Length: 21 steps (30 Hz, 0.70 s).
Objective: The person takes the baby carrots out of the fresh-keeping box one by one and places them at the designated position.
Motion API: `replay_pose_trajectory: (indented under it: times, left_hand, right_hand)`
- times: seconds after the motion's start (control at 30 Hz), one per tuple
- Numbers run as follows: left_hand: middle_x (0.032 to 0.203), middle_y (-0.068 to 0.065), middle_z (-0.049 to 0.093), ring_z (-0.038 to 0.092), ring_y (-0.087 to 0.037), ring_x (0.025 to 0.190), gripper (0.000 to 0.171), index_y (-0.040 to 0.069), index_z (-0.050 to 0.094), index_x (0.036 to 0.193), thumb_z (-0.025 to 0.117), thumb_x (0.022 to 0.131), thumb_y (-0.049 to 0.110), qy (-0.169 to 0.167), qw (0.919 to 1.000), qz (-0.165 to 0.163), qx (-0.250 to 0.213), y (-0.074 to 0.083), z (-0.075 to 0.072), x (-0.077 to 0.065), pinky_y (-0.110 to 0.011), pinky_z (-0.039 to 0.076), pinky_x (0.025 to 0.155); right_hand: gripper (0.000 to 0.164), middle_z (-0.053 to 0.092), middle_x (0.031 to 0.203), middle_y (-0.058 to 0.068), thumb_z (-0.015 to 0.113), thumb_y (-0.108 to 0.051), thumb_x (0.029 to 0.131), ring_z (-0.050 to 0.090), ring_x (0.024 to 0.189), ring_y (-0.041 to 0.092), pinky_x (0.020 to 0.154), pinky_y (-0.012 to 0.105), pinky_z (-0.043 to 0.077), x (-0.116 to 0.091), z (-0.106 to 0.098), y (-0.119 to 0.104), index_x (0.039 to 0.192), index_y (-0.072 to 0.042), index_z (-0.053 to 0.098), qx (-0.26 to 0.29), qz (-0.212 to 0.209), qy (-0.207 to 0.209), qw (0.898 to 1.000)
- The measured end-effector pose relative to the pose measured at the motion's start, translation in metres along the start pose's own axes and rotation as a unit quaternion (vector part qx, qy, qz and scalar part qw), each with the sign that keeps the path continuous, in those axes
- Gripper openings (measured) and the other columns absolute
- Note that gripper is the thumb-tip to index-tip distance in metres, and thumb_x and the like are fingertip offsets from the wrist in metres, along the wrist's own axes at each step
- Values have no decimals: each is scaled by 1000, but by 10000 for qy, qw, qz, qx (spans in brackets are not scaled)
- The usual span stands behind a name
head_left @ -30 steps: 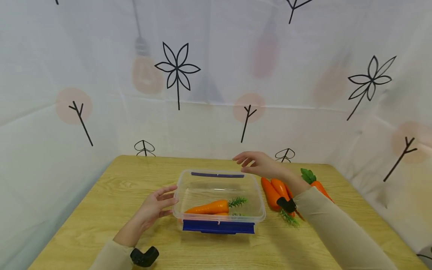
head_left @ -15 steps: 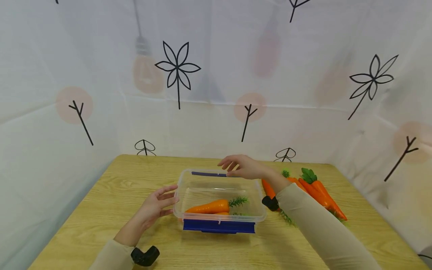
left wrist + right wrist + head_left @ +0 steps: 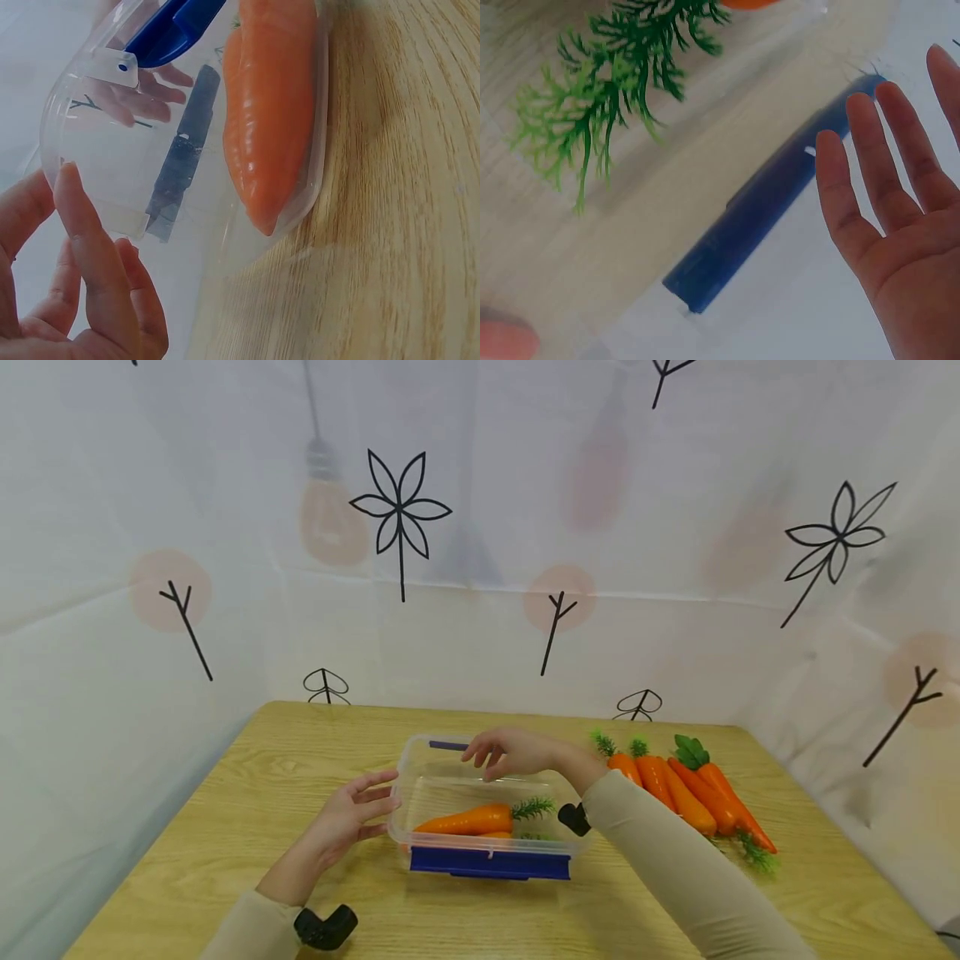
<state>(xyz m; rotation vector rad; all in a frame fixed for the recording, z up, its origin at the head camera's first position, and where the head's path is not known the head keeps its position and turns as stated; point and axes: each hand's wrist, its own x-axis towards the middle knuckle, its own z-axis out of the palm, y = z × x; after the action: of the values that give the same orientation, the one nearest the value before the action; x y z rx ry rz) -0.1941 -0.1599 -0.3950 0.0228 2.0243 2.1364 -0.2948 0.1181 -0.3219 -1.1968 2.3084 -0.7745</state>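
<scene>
A clear plastic food container point(image 3: 401, 793) with blue clip latches point(image 3: 491, 863) stands lidless on the table. Inside, near its front wall, an orange carrot point(image 3: 468, 820) with feathery green leaves lies over another one, mostly hidden. My left hand point(image 3: 341, 822) touches the container's left rim with extended fingers; the left wrist view shows a fingertip point(image 3: 69, 176) against the clear edge beside a carrot point(image 3: 270, 112). My right hand point(image 3: 521, 752) hovers over the back part of the container, fingers loosely bent. In the right wrist view that hand point(image 3: 911, 225) holds nothing.
Several carrots point(image 3: 675, 793) with green tops lie side by side to the right of the container. The wooden table point(image 3: 225, 827) reaches back to a white cloth backdrop point(image 3: 480, 635) printed with plants. A black wrist strap piece point(image 3: 326, 928) sits by the left sleeve.
My right hand has moved left and lower, from beyond the container's back right corner to above its inside. The carrots at right are now more exposed. The left hand keeps its place.
</scene>
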Motion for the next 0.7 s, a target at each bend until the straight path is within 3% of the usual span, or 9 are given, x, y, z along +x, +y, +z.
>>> replay_pose_trajectory:
  times: [0.33, 0.5, 0.7]
  left_hand:
    - [137, -25, 41, 56, -30, 107, 59, 2, 41, 138, 67, 88, 17, -40, 10000, 25, 32, 0, -1, -2, -31, 53, 74]
    - [137, -25, 41, 55, -30, 107, 59, 3, 41, 138, 67, 88, 17, -71, 10000, 36, 23, 0, -1, -1, -31, 53, 75]
    - [137, -25, 41, 55, -31, 107, 58, 2, 41, 138, 67, 88, 15, -25, 10000, 9, 22, 2, 1, -1, -31, 52, 74]
  right_hand:
    - [35, 58, 115, 15, 63, -3, 88, 59, 97, 19, 81, 26, 49, 7, 16, 4, 122, -5, 58, -84, 232, -876, 9958]
    - [34, 58, 115, 7, 65, -6, 88, 58, 100, 16, 81, 24, 48, 8, 24, 8, 121, -11, 60, 43, 552, -1317, 9897]
    - [32, 59, 113, -1, 64, -5, 88, 55, 104, 15, 84, 23, 47, 9, 23, 11, 118, -15, 64, -3, 451, -1605, 9860]
